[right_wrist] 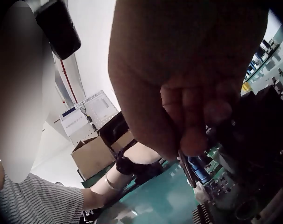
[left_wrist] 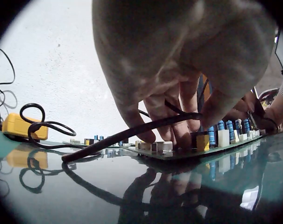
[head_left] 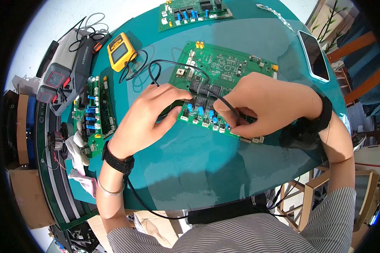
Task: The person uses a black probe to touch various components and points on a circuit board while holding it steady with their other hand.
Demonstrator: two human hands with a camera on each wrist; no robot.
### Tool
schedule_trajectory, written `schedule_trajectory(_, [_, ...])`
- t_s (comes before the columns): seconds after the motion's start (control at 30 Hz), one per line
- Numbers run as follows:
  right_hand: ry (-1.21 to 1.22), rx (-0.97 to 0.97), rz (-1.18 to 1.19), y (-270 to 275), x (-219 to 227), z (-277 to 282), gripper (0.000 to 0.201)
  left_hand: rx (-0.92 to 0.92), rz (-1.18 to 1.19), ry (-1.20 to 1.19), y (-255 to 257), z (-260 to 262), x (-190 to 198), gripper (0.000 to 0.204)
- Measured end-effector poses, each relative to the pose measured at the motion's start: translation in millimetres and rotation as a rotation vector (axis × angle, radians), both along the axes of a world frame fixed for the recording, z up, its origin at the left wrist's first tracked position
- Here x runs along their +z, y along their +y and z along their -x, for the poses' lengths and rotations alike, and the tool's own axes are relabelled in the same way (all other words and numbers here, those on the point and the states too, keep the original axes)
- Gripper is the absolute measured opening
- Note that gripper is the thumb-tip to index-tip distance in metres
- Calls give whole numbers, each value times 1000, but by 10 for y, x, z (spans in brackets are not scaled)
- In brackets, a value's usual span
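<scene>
A green circuit board (head_left: 223,63) lies on the table with black relays and blue cylindrical parts. My right hand (head_left: 261,105) is above its near side and pinches a slim black probe (right_wrist: 188,169) between thumb and fingers, tip down close to the near edge. A black cable (head_left: 226,103) runs into that grip. At the board's left edge, my left hand (head_left: 150,118) reaches down with fingers apart, fingertips on the board beside the relays and white connectors (left_wrist: 162,146). Another stretch of black cable (left_wrist: 132,132) passes in front of the left fingers, up to the thumb.
Back left lies a yellow handheld meter (head_left: 120,51) with black cable loops. More circuit boards lie at the left (head_left: 99,111) and the far edge (head_left: 194,16). A phone (head_left: 313,55) is at the right, white gloves (head_left: 77,152) and a grey-red case (head_left: 57,78) at the left.
</scene>
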State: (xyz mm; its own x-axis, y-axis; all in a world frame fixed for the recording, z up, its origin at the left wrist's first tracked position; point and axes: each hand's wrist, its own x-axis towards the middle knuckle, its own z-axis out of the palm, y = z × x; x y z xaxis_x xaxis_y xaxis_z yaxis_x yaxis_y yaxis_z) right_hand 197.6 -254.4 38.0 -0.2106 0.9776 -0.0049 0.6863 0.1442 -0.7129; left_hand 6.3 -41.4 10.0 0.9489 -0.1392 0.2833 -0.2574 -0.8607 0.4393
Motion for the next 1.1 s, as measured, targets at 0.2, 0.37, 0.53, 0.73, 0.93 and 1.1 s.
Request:
schedule_trajectory(0.2, [61,37,37,2,28,-30,11,-2,2,-6,2,-2,-8,30])
schedule_trajectory(0.37, [53,33,56,1,18,-27,10,3,4,4,-4,-2,-2,30])
schedule_trajectory(0.53, [40,28,4,6,12,-1,11,7,10,13,-9,1,10,30])
schedule_trajectory(0.73, [31,25,-7,7,-5,6,11,3,13,9,-7,1,7,30])
schedule_trajectory(0.93, [-25,25,-17,7,-8,13,12,4,13,4,-13,1,11,31])
schedule_trajectory(1.1, [-11,19,-46,1,-20,19,12,5,5,9,-10,1,9,31])
